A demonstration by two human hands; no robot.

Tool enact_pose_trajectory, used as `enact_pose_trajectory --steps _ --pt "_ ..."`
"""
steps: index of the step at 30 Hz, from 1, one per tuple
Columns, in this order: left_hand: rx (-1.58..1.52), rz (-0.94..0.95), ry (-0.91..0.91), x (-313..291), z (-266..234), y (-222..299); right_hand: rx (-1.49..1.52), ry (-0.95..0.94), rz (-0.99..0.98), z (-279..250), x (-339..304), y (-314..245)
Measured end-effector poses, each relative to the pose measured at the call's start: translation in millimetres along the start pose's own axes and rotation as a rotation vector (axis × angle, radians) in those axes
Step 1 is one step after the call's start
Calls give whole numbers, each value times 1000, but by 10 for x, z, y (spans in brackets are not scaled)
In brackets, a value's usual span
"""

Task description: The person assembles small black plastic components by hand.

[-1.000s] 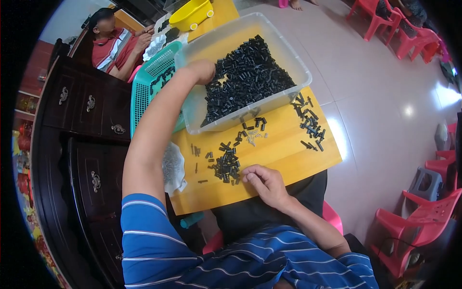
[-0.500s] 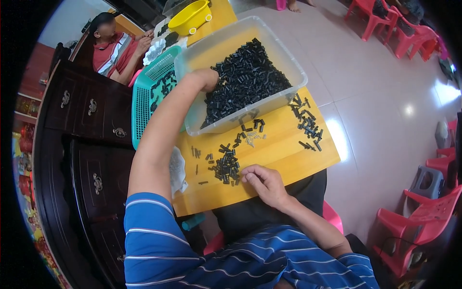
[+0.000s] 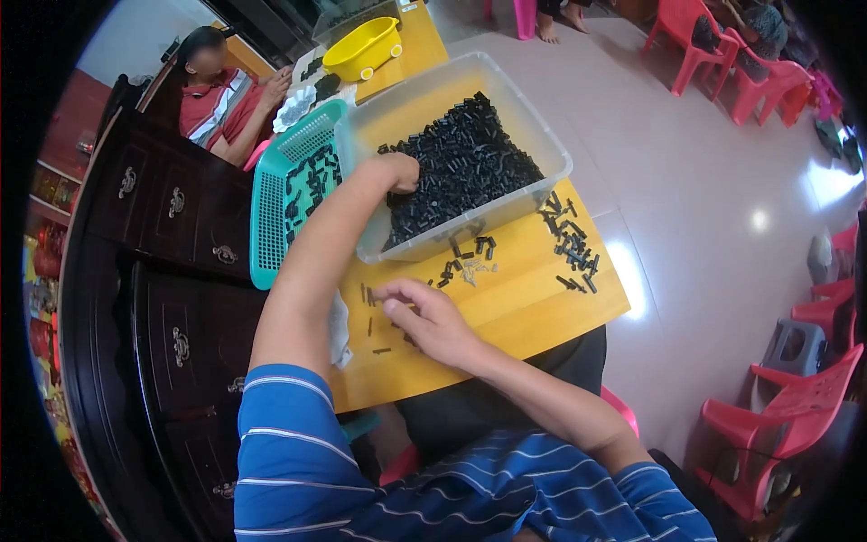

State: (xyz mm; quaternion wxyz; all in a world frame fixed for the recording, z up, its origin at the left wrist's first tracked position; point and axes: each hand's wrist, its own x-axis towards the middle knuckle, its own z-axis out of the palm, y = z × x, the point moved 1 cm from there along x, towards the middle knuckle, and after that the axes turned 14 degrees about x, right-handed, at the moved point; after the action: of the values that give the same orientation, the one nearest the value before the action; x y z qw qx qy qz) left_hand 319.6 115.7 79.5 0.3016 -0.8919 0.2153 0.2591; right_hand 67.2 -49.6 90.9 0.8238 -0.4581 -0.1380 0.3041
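Note:
My left hand (image 3: 400,172) is in the clear plastic bin (image 3: 542,185), at the left side of a big heap of short black tubular parts (image 3: 470,158). Its fingers are curled, and whatever they hold is hidden. Over the near part of the table, my right hand (image 3: 433,330) is open, index finger and thumb slightly apart. The index fingertip is beside a few thin dark pins (image 3: 366,294). Under this hand lies a pile of black parts, mostly covered. Small silvery pieces (image 3: 472,271) and several black tubes (image 3: 449,270) lie by the bin's near wall.
More black parts (image 3: 571,244) lie along the right of the yellow table (image 3: 533,312). A teal basket (image 3: 264,226) with black parts stands left of the bin. Far left, a person (image 3: 221,99) sits by a yellow tub (image 3: 361,50). Dark drawers (image 3: 181,271) flank the left.
My right hand has moved left, from the right side of the black pile to over it and the thin pins. The left hand stays in the bin, now more curled.

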Motion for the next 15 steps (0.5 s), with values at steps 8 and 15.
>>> enact_pose_trajectory --steps 8,15 --pt "-277 -63 -254 -36 -77 118 -200 44 -303 -62 263 154" --pt "-650 -284 -232 -152 -59 230 -131 61 -243 -63 292 132"
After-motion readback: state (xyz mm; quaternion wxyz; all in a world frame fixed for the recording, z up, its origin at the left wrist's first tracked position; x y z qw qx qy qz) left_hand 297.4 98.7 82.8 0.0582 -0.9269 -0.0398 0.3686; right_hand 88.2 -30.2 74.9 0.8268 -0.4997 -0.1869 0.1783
